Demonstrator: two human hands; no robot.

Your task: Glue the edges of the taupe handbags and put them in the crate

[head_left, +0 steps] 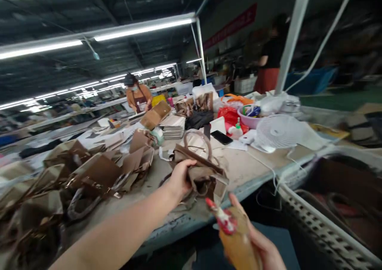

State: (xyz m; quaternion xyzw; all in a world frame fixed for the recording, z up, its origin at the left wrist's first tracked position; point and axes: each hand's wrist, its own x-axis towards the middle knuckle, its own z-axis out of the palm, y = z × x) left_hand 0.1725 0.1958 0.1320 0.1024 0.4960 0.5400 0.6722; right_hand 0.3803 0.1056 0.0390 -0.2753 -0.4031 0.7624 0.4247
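Brown handbag point(205, 175) extends right from our left hand's point(181, 178) closed grip, our right hand point(264, 244) wrapped around a red-tipped squeeze bottle point(237, 240).

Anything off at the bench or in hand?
The bottle in the right hand: its red nozzle looks smeared with whitish residue, so not clean. Brown bags at left lie jumbled at odd angles, not stacked.
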